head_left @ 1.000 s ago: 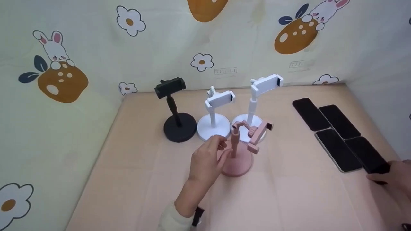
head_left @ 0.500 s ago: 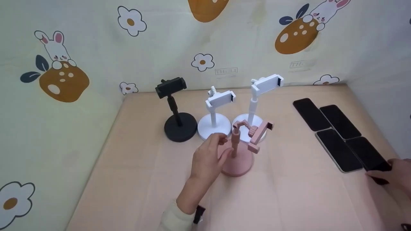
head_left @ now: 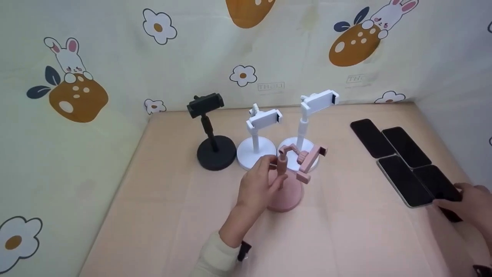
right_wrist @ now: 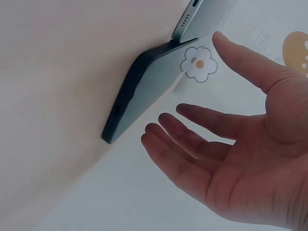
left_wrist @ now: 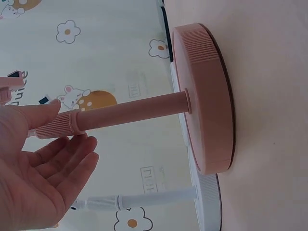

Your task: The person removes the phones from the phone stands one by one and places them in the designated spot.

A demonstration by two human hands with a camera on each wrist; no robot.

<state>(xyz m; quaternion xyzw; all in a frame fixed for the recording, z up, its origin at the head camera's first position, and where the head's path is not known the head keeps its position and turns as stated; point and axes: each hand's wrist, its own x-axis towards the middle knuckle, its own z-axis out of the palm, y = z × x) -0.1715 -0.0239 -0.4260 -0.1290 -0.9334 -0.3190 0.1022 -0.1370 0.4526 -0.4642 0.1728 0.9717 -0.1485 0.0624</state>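
Note:
A pink phone stand (head_left: 291,194) with a round base and a tilted clamp stands mid-table. My left hand (head_left: 256,187) is at its pole from the left. In the left wrist view, the thumb lies on the ribbed collar (left_wrist: 57,125) and loosely curled fingers (left_wrist: 79,166) meet it from below, so the hand lightly grips the collar. On the right, my right hand (head_left: 471,204) hovers over the near end of a black phone (head_left: 436,181). The right wrist view shows that hand with spread, relaxed fingers (right_wrist: 192,144), apart from the phone (right_wrist: 139,96).
Behind the pink stand are a black phone stand (head_left: 216,154) and two white phone stands (head_left: 255,148), (head_left: 318,100). Several phones lie close together on the right, including one with a pale edge (head_left: 405,182). A patterned cloth wall (head_left: 192,57) bounds the table (head_left: 161,215).
My left hand has moved right and slightly up, from beside the pink stand's pole to around its collar. The right hand has shifted left and up a little over the phone.

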